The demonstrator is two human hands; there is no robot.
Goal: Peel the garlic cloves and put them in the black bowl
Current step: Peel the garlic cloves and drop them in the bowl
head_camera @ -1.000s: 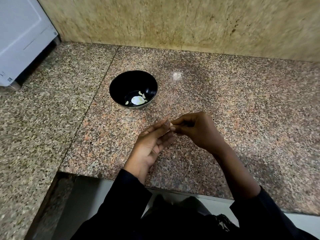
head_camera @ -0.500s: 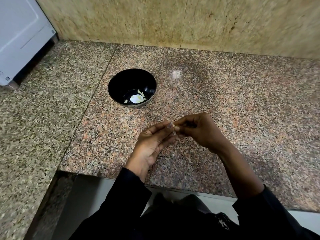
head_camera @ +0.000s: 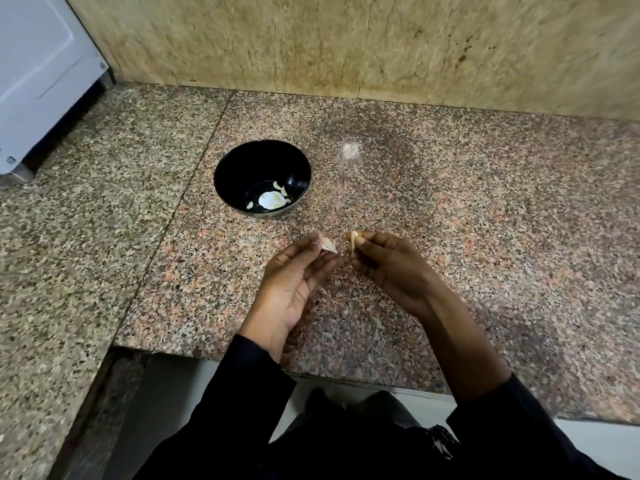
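1. The granite countertop (head_camera: 450, 220) is speckled pink, grey and black, and meets a beige stone wall along its far edge.
2. A seam (head_camera: 194, 178) splits it into a greyer slab on the left and a pinker one on the right.
3. A black bowl (head_camera: 235, 168) stands at about 11 o'clock of the frame's middle, just right of the seam (a few pale cloves lie inside).
4. A white appliance (head_camera: 38, 74) rests at 10 o'clock, in the far left corner.

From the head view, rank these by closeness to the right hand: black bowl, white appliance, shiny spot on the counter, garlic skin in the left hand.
From the right hand:
1. Garlic skin, just left, in the left hand.
2. Shiny spot, behind, and black bowl, behind-left: too close to call.
3. White appliance, far left corner.
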